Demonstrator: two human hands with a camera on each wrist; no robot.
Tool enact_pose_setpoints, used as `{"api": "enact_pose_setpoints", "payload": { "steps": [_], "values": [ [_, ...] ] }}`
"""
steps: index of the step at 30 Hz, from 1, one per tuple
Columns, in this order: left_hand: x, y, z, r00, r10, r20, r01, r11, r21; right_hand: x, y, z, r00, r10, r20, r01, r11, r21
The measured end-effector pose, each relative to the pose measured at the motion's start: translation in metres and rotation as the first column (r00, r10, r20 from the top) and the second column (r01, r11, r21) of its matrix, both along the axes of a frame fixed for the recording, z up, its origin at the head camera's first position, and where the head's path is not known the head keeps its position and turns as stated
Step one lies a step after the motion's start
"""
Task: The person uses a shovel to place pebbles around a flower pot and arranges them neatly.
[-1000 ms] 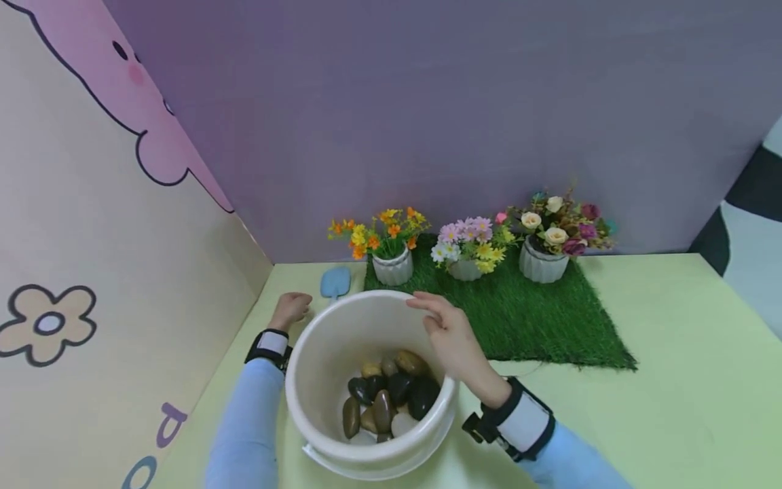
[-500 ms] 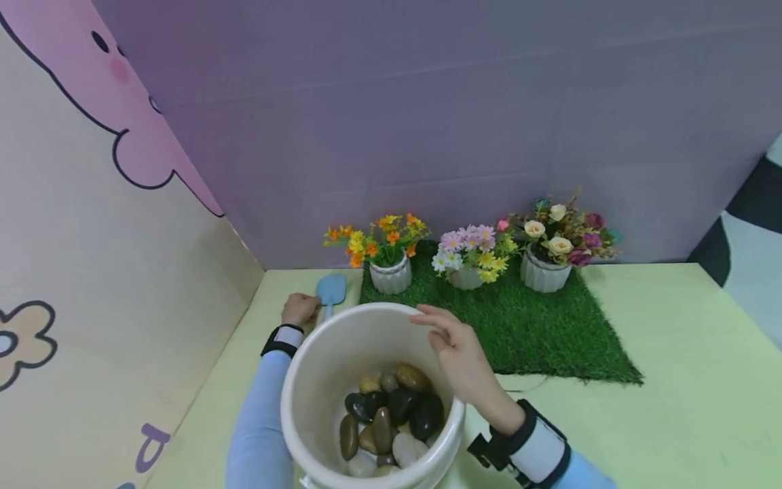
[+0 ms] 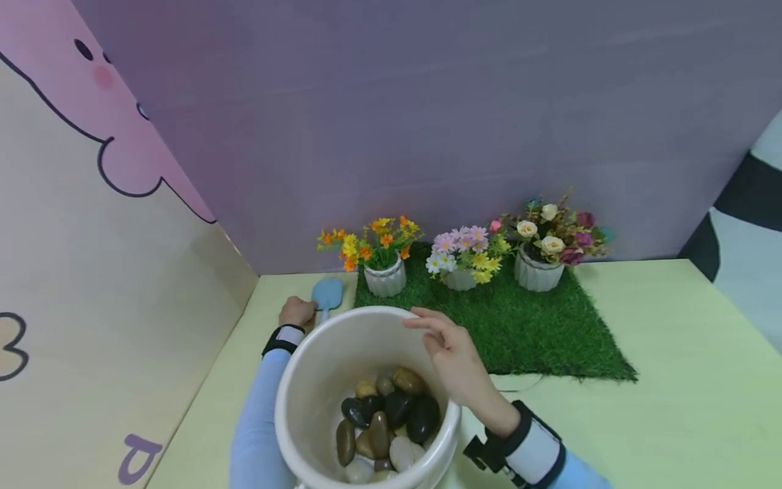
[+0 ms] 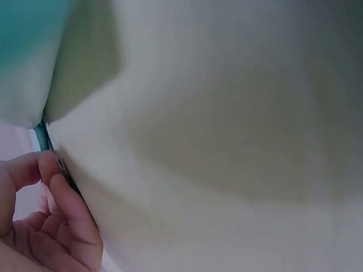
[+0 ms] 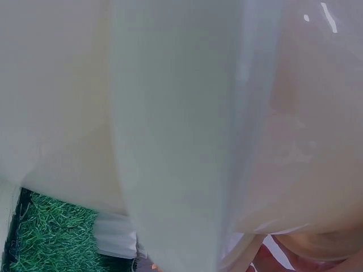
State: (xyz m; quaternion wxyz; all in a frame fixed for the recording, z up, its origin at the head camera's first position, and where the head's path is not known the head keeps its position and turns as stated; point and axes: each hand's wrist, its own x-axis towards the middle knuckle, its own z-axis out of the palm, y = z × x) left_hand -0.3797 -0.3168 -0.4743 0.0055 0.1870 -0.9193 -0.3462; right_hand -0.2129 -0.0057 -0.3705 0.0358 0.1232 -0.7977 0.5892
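A light blue toy shovel (image 3: 327, 293) lies on the pale green table, left of the turf mat. My left hand (image 3: 297, 311) is at its handle; in the left wrist view the thumb and fingertips (image 4: 52, 164) pinch together beside a blue-green piece, partly hidden. A white bucket (image 3: 318, 346) stands close in front of me, holding several black, brown and white stones (image 3: 381, 421). Over the bucket's right side hangs my right hand (image 3: 458, 356), its fingers loosely extended near the far rim. Nothing is held in it. The rim fills much of the right wrist view.
Green artificial turf (image 3: 537, 336) covers the table behind the bucket. On its back edge stand an orange-flower pot (image 3: 386, 280), a pink-and-yellow-flower pot (image 3: 459, 280) and a rose pot (image 3: 539, 273). A wall (image 3: 122, 272) borders the left side, and a purple backdrop (image 3: 415, 122) the back.
My left hand has moved right to the shovel's handle, and its fingers have closed there. The right hand stays over the bucket. The head view has shifted slightly.
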Motion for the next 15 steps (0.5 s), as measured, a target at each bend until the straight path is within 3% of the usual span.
{"api": "enact_pose_setpoints", "payload": {
  "steps": [3, 7, 11, 15],
  "values": [
    [0.009, -0.004, -0.001, 1.000, 0.021, 0.020, -0.021, 1.000, -0.019, 0.004, -0.003, -0.001, 1.000, 0.017, 0.016, -0.017, 1.000, -0.005],
    [0.014, -0.005, 0.001, 0.998, 0.055, -0.021, -0.055, 0.998, 0.016, 0.004, -0.003, 0.000, 1.000, 0.024, -0.001, -0.024, 1.000, 0.002],
    [0.018, -0.001, 0.007, 0.989, 0.115, -0.092, -0.108, 0.991, 0.075, 0.000, 0.000, 0.002, 1.000, 0.021, -0.020, -0.020, 1.000, 0.020],
    [0.023, 0.000, 0.015, 0.960, 0.165, -0.228, -0.153, 0.986, 0.069, -0.002, 0.002, 0.002, 1.000, 0.022, -0.016, -0.021, 0.999, 0.035]
  ]
}}
